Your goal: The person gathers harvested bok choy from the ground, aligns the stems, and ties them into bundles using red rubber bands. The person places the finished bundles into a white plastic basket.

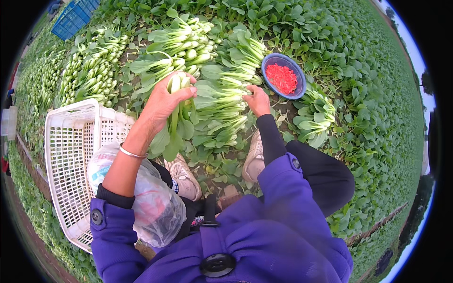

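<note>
A small bunch of bok choy (176, 106) is in my left hand (166, 95), pale bases up and leaves hanging down. My right hand (258, 100) is at the base ends of a row of bok choy (223, 106) on the ground. Its fingertips are bent around the stem bases; whether they grip one is hidden. Beyond my left hand lies a pile of bok choy (191, 44), and another group (246, 49) lies to its right. Just past my right hand, a blue plastic bowl (265, 76) holds many small red bands (281, 78).
A white slatted plastic crate (70, 155) stands at my left, beside a clear plastic bag (159, 215) near my left leg. More bok choy heaps (92, 70) and a blue crate (75, 17) are farther left. A loose bok choy cluster (315, 116) lies right. Growing greens (375, 116) spread beyond.
</note>
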A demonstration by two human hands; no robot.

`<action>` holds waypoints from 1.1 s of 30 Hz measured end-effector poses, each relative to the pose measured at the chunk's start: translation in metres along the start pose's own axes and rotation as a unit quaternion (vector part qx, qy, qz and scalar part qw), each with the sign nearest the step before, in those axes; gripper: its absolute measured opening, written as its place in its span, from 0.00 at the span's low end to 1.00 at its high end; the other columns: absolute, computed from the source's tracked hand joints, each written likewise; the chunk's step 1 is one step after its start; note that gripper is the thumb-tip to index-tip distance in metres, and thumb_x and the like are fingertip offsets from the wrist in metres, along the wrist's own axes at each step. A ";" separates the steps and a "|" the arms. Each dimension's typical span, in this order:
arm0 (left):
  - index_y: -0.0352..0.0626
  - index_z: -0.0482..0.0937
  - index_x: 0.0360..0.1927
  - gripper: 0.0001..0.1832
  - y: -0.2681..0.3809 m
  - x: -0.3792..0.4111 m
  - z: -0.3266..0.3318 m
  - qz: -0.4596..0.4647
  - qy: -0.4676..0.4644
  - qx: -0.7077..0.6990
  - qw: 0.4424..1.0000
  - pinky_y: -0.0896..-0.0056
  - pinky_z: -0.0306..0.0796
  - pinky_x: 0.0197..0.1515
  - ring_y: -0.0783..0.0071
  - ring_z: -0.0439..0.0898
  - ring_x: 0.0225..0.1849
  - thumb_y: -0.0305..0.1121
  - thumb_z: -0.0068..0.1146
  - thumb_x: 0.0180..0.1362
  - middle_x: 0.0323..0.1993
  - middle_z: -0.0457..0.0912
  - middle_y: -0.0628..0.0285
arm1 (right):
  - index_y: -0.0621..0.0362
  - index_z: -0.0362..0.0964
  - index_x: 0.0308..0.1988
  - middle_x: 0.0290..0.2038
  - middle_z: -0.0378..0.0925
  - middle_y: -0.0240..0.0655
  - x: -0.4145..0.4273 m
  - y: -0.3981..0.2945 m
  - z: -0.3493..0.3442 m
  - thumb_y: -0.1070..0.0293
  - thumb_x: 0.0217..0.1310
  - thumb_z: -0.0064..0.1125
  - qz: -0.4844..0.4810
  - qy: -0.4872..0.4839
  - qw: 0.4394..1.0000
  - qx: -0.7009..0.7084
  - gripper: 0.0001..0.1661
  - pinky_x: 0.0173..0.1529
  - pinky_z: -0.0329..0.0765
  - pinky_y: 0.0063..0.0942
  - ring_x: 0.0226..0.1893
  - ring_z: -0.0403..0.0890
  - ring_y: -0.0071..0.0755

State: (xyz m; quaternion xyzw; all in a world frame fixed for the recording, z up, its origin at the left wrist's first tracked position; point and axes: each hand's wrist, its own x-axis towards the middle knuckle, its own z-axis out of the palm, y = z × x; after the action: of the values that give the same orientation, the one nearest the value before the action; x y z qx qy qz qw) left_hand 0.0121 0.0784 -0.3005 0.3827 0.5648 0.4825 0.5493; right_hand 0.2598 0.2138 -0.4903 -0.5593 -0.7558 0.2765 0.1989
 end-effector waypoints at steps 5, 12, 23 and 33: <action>0.44 0.74 0.41 0.12 0.000 -0.001 0.003 0.000 0.007 -0.010 1.000 0.78 0.68 0.37 0.82 0.73 0.32 0.30 0.60 0.53 0.31 0.75 0.70 | 0.56 0.68 0.50 0.39 0.78 0.48 -0.010 0.011 0.043 0.52 0.43 0.70 0.042 -0.026 0.998 -0.028 0.35 0.46 0.73 0.45 0.43 0.78 0.51; 0.43 0.76 0.44 0.16 -0.002 0.001 0.002 -0.012 0.071 0.047 0.996 0.84 0.66 0.32 0.86 0.71 0.29 0.26 0.62 0.50 0.30 0.75 0.72 | 0.60 0.74 0.37 0.27 0.75 0.32 -0.003 -0.002 0.052 0.61 0.36 0.75 0.144 -0.055 0.964 0.218 0.26 0.36 0.74 0.27 0.28 0.77 0.28; 0.41 0.74 0.51 0.22 -0.005 0.002 -0.002 0.134 0.014 0.188 0.973 0.79 0.71 0.46 0.82 0.75 0.43 0.20 0.57 0.50 0.45 0.79 0.66 | 0.59 0.72 0.45 0.38 0.76 0.29 -0.025 -0.158 -0.061 0.78 0.38 0.66 -0.143 -0.170 0.916 0.334 0.27 0.34 0.74 0.21 0.27 0.73 0.20; 0.41 0.76 0.39 0.16 0.005 -0.014 0.001 0.166 0.046 0.323 0.931 0.75 0.70 0.38 0.78 0.75 0.33 0.25 0.61 0.44 0.32 0.78 0.62 | 0.58 0.69 0.45 0.36 0.77 0.35 -0.047 -0.182 -0.070 0.79 0.39 0.62 -0.248 -0.114 0.936 0.223 0.26 0.31 0.73 0.24 0.25 0.75 0.25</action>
State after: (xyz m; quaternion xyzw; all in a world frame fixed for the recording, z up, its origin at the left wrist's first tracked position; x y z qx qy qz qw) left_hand 0.0142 0.0660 -0.2916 0.6050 0.6435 0.3750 0.2815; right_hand 0.1820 0.1423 -0.3194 -0.2606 -0.8070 0.4415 0.2933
